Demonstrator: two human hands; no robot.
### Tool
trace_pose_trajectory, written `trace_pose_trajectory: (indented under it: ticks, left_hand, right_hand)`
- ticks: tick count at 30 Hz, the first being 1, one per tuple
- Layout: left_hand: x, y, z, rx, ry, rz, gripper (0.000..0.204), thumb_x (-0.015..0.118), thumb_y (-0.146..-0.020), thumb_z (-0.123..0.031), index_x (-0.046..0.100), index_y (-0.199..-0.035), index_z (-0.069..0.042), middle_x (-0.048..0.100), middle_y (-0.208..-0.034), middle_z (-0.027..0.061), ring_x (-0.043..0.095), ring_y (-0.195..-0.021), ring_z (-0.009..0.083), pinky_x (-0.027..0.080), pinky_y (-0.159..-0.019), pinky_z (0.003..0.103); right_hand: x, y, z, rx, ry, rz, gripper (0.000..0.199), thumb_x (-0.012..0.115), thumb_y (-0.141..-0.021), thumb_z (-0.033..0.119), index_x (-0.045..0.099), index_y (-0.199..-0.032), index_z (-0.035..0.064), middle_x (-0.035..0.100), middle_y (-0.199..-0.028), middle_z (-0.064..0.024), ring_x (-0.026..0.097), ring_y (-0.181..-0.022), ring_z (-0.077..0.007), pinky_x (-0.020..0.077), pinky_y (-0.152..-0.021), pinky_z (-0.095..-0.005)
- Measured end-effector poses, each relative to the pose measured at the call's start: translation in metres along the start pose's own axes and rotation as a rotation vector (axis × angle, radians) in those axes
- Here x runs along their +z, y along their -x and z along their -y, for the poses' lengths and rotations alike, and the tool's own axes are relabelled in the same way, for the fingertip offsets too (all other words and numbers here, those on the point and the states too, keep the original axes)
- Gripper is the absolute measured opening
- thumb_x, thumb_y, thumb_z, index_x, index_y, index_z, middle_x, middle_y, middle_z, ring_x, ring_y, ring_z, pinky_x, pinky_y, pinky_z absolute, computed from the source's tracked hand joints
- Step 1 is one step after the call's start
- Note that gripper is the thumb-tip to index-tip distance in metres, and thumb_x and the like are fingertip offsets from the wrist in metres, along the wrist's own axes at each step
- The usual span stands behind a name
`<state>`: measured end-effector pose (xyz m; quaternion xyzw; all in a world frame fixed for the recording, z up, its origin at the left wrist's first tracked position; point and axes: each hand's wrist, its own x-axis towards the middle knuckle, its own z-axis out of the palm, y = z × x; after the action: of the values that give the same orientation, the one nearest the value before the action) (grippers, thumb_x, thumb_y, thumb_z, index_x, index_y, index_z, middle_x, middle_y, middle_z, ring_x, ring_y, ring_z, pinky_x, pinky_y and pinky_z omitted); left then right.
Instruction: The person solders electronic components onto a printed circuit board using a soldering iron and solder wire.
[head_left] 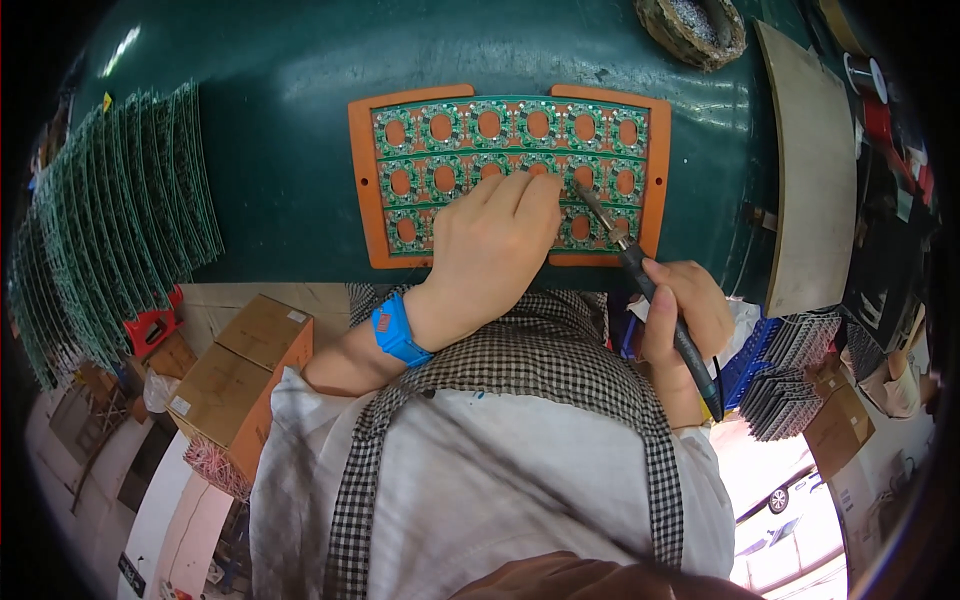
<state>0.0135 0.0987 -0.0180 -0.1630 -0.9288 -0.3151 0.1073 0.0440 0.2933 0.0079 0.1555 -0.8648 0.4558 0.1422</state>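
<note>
A green circuit board panel (465, 126) with rows of round cut-outs lies in an orange tray (369, 205) on the dark green table. My left hand (497, 232) rests over the panel's middle and lower rows, hiding part of them. Its fingers are bent and drawn together at the middle row; whatever they pinch is hidden beneath them. In my right hand (693, 305) is a soldering iron (633, 262), gripped by its dark handle like a pen. The iron slants up and left, its tip at the panel's middle row just right of my left fingers.
Many green circuit boards (130, 190) stand in a row at the left. At the far right sits a crusted bowl (700, 25) of shiny bits. A greyish flat board (812, 170) and a wire spool (865, 75) lie along the right side. Cardboard boxes (240, 350) stand below left.
</note>
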Motion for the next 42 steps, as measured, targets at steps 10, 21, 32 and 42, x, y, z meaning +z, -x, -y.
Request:
trace_pose_trajectory:
  ticks: [10, 21, 32, 42]
  left_hand:
    - [-0.016, -0.014, -0.002, -0.085, -0.017, 0.059, 0.014, 0.066, -0.073, -0.002, 0.063, -0.086, -0.006, 0.059, -0.074, 0.0059, 0.059, -0.067, 0.0233, 0.046, -0.056, 0.032]
    - [0.003, -0.032, 0.010, -0.079, 0.024, 0.032, 0.016, 0.065, -0.073, -0.004, 0.062, -0.088, -0.006, 0.058, -0.077, 0.0055, 0.058, -0.070, 0.0229, 0.049, -0.056, 0.033]
    - [-0.056, -0.019, 0.025, -0.609, 0.593, -0.015, 0.007, 0.062, -0.084, -0.002, 0.063, -0.091, -0.004, 0.060, -0.075, -0.0013, 0.051, -0.059, 0.0035, 0.040, -0.052, 0.019]
    - [-0.157, -0.057, 0.103, -0.046, -0.345, -1.032, 0.012, 0.071, -0.082, -0.009, 0.065, -0.088, 0.000, 0.065, -0.080, 0.0066, 0.058, -0.067, 0.0096, 0.046, -0.058, 0.018]
  right_hand:
    - [-0.005, -0.007, -0.003, -0.005, -0.027, -0.064, 0.011, 0.059, -0.073, 0.000, 0.064, -0.080, -0.0065, 0.063, -0.066, -0.0160, 0.063, -0.055, -0.0243, 0.0503, -0.053, -0.0304]
    - [0.006, -0.033, -0.007, 0.054, 0.011, 0.015, 0.012, 0.060, -0.073, -0.003, 0.066, -0.083, -0.0047, 0.064, -0.068, -0.0137, 0.062, -0.056, -0.0218, 0.0492, -0.053, -0.0277]
    - [-0.007, -0.013, -0.005, -0.086, 0.075, 0.013, 0.011, 0.055, -0.073, 0.002, 0.063, -0.076, -0.0054, 0.062, -0.063, -0.0138, 0.060, -0.051, -0.0243, 0.0487, -0.048, -0.0306]
    - [0.001, -0.003, 0.002, -0.113, 0.050, 0.032, 0.011, 0.057, -0.073, 0.004, 0.062, -0.077, -0.0052, 0.061, -0.063, -0.0131, 0.059, -0.050, -0.0242, 0.0481, -0.047, -0.0308]
